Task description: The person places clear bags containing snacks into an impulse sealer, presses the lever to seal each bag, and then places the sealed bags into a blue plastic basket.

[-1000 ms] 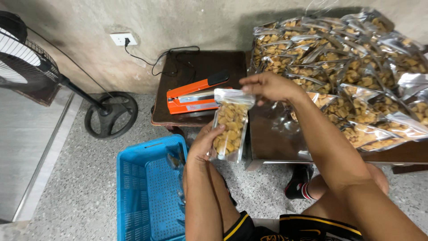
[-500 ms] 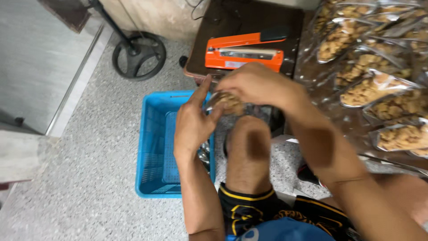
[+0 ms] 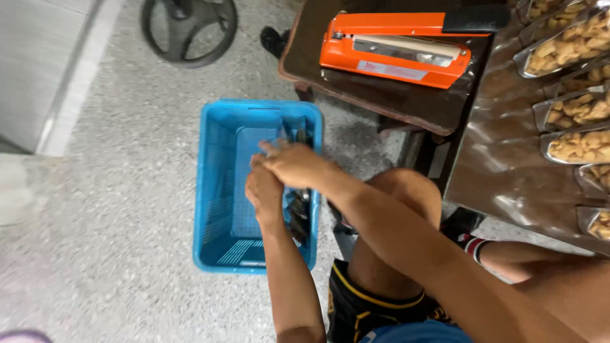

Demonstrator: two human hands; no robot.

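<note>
Speckled grey floor (image 3: 108,209) spreads beneath us, with a blue plastic basket (image 3: 219,190) standing on it beside a dark low surface (image 3: 394,101) that carries an orange heat sealer (image 3: 397,47). We reach both forearms down into the basket, our left hand (image 3: 265,194) under and our right hand (image 3: 295,166) crossed over it, both at the sealed bags (image 3: 298,213) lined up along the basket's right wall. Our fingers (image 3: 270,149) point into the basket, but we cannot tell whether they clamp a bag.
</note>
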